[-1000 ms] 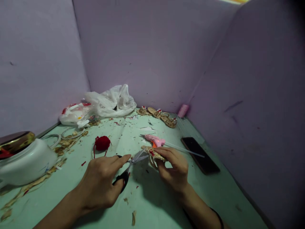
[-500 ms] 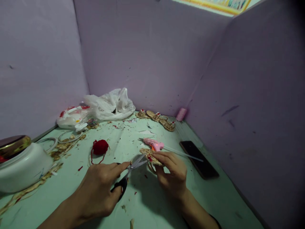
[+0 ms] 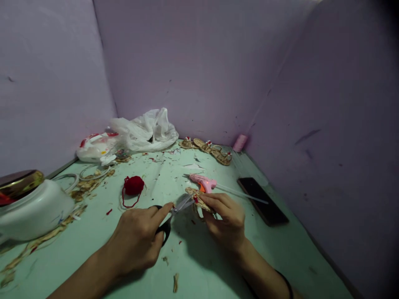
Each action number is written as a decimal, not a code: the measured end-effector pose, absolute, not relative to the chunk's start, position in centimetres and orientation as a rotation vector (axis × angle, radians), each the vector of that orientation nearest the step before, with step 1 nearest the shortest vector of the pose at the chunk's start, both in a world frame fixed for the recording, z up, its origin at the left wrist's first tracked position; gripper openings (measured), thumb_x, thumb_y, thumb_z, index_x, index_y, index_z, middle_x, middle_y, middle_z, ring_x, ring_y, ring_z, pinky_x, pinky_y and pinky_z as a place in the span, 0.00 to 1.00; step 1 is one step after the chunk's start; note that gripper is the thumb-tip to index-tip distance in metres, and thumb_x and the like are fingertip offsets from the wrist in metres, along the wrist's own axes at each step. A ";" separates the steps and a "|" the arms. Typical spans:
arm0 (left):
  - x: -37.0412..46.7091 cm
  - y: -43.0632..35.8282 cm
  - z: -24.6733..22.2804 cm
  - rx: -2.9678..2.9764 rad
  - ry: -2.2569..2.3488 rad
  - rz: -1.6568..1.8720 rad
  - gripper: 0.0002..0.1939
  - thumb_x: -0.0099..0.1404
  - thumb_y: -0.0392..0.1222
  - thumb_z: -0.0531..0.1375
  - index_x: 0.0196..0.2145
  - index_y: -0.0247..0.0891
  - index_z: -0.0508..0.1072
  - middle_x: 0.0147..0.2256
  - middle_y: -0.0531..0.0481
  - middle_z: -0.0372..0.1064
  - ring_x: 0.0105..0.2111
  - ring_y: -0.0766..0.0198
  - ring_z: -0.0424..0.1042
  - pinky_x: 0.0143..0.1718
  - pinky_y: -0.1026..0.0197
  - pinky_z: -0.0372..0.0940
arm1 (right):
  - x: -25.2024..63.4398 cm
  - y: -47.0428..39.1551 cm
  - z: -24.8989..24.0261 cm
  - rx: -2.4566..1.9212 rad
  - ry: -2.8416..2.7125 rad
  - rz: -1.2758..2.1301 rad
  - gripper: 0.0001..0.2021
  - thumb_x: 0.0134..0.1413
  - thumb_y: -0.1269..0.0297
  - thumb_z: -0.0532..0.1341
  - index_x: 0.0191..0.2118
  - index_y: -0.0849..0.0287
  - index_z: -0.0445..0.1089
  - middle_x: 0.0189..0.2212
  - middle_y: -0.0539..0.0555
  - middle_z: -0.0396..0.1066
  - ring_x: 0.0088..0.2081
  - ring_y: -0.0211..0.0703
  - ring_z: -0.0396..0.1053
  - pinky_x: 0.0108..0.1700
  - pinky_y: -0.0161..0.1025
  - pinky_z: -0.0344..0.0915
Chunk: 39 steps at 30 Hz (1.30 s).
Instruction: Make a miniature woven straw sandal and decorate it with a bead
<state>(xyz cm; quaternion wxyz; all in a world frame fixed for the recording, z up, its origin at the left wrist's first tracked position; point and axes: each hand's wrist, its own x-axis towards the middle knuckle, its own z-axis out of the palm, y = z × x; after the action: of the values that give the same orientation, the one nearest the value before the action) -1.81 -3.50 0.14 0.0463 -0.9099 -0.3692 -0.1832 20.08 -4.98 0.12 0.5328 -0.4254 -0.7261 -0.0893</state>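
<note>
Green tabletop: red yarn, pink glue gun, phone, scraps.

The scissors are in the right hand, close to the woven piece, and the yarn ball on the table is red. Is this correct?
The hand is wrong: the head view shows the scissors in the left hand. They are close to the woven piece, and the yarn ball on the table is red.

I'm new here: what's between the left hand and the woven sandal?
The head view shows scissors, held in the left hand, pointing toward the woven sandal.
</note>
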 end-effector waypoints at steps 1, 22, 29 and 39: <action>-1.8 -3.5 0.2 -2.798 -1.131 -0.539 0.26 0.54 0.33 0.49 0.53 0.34 0.62 0.27 0.48 0.70 0.24 0.60 0.70 0.25 0.58 0.61 | 20.1 -5.0 0.0 -1.023 -1.736 -0.212 0.18 0.39 0.82 0.57 0.37 0.57 0.73 0.31 0.56 0.75 0.32 0.43 0.72 0.31 0.38 0.69; -1.7 -3.5 -0.6 -2.893 -1.243 -0.494 0.29 0.53 0.32 0.49 0.55 0.35 0.57 0.31 0.46 0.71 0.28 0.58 0.71 0.27 0.56 0.63 | 19.7 -5.1 -0.2 -1.019 -1.773 -0.209 0.13 0.42 0.79 0.59 0.34 0.59 0.73 0.28 0.56 0.75 0.30 0.42 0.72 0.30 0.37 0.69; -1.6 -3.7 -0.8 -3.052 -1.231 -0.528 0.32 0.52 0.29 0.46 0.57 0.33 0.56 0.29 0.46 0.72 0.27 0.59 0.71 0.27 0.58 0.63 | 19.9 -5.3 -0.6 -1.035 -1.792 -0.234 0.15 0.39 0.80 0.58 0.35 0.58 0.72 0.29 0.54 0.75 0.30 0.42 0.72 0.30 0.37 0.69; -1.2 -3.8 -0.3 -3.087 -1.263 -0.672 0.31 0.52 0.32 0.49 0.56 0.32 0.59 0.34 0.43 0.73 0.29 0.60 0.71 0.28 0.58 0.64 | 18.8 -5.6 0.0 -1.007 -1.860 -0.232 0.06 0.43 0.76 0.60 0.28 0.59 0.71 0.25 0.54 0.74 0.27 0.41 0.70 0.27 0.35 0.67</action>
<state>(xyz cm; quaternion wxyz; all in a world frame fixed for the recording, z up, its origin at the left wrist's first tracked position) -1.21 -3.83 -0.32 -0.1303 -0.8996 -0.3680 -0.1959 18.84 -5.62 -0.02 0.4855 -0.4136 -0.7643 -0.0954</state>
